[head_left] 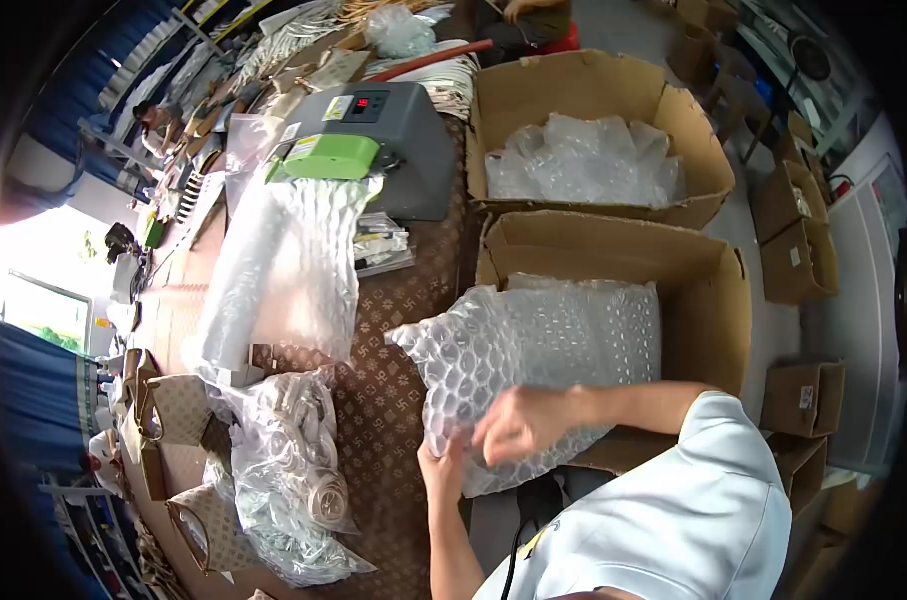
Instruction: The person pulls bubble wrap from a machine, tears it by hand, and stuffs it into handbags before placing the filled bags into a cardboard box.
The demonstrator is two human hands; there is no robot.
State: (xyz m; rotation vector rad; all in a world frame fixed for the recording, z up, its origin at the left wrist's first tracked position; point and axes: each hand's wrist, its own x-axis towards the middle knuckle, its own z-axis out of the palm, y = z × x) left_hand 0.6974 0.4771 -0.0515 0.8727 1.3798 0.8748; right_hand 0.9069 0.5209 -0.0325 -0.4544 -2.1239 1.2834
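A sheet of bubble wrap (554, 345) with large air cells stretches from the lower cardboard box (614, 238) over the table edge toward my body. My left hand (442, 462) grips the sheet's near edge, thumb up against the plastic. Just right of it, my right hand (524, 425) is closed over the same sheet with curled fingers. Motion blurs those fingers a little, and their tips are partly hidden against the wrap. The far end of the sheet lies inside the box.
A grey and green air-cushion machine (399, 150) stands on the patterned table (384, 420), with clear film (274, 270) hanging from it. A filled plastic bag (294, 470) and beige handbags (179, 410) lie left. Another box (599, 75) holds more bubble wrap. A person (159, 125) sits far left.
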